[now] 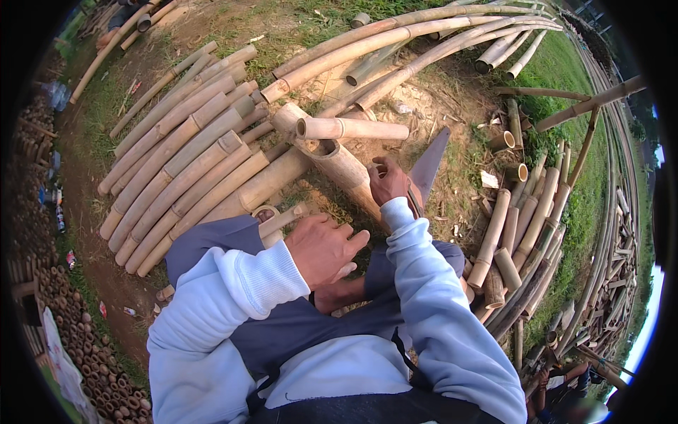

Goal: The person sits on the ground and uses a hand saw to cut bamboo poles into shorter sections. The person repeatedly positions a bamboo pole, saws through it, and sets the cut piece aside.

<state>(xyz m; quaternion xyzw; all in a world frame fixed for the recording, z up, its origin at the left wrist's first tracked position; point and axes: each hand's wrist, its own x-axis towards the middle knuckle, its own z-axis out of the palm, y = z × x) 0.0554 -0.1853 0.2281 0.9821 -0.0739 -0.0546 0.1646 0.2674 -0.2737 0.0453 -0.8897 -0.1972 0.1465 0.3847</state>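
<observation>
My right hand is closed round the handle of a handsaw, its grey blade pointing up and away to the right. Just left of that hand slopes a thick bamboo post with a cut-out near its upper end. Across the post lies a short bamboo piece, which neither hand touches. Low over my lap, my left hand has its fingers loosely apart, with nothing seen in them. Close beside it is a short bamboo offcut.
Cut bamboo lengths lie side by side on the left. Long poles stretch across the far side. Short pieces are heaped on the right. A pile of bamboo rings fills the lower left. Another person shows at lower right.
</observation>
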